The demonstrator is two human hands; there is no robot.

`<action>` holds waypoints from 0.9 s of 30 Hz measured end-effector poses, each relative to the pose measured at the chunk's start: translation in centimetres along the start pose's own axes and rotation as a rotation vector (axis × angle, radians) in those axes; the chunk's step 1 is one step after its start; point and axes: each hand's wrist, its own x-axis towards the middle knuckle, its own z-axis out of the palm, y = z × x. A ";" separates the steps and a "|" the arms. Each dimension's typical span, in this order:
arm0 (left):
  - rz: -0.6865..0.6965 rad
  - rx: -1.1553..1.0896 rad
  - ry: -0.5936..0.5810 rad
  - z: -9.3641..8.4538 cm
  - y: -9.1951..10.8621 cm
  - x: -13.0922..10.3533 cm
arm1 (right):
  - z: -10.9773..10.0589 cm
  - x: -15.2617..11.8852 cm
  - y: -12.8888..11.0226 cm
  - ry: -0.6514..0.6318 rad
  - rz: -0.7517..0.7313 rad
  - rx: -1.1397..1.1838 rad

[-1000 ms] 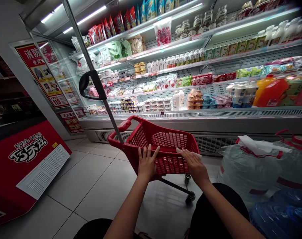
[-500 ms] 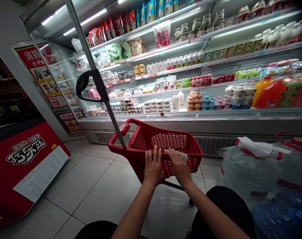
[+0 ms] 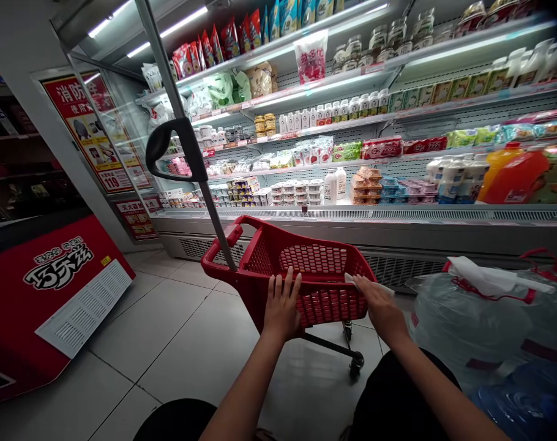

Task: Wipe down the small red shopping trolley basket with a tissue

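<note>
A small red plastic shopping cart [image 3: 255, 300] stands on the tiles in front of my knees, its mesh basket showing nothing inside. My left hand [image 3: 282, 306] lies open against the near side of the basket, fingers spread over the upper rim. At the rim's right end, my right hand [image 3: 383, 306] presses a thin white cloth [image 3: 383, 288], perhaps a paper wipe, onto the red plastic. Most of the cloth is hidden under the fingers. From the cart's left end rises a grey pole with a black loop handle [image 3: 193, 150].
A lit refrigerated display [image 3: 315, 212] with several shelves of dairy and drinks runs behind the cart. Large water bottles [image 3: 471, 318] stand close by my right knee. On the left is a red freezer chest [image 3: 90, 306]. A castor [image 3: 356, 364] sits beneath the basket.
My right hand has slid right along the near rim with the white cloth, from mid-basket to its right end. The left hand stays on the basket. The view has shifted slightly.
</note>
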 end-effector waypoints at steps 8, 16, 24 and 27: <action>-0.045 -0.021 0.019 0.7 1.3 0.6 | 3.0 2.7 -6.2 0.038 0.039 0.054; -0.019 0.019 0.013 0.5 0.4 0.3 | 4.1 5.4 -12.8 -0.025 -0.179 0.064; 0.071 0.032 -0.038 -1.0 -1.5 0.0 | 0.6 1.6 -3.3 -0.024 -0.148 0.004; 0.124 0.046 -0.032 -2.2 -3.1 0.1 | 0.1 0.2 0.4 -0.029 -0.040 0.003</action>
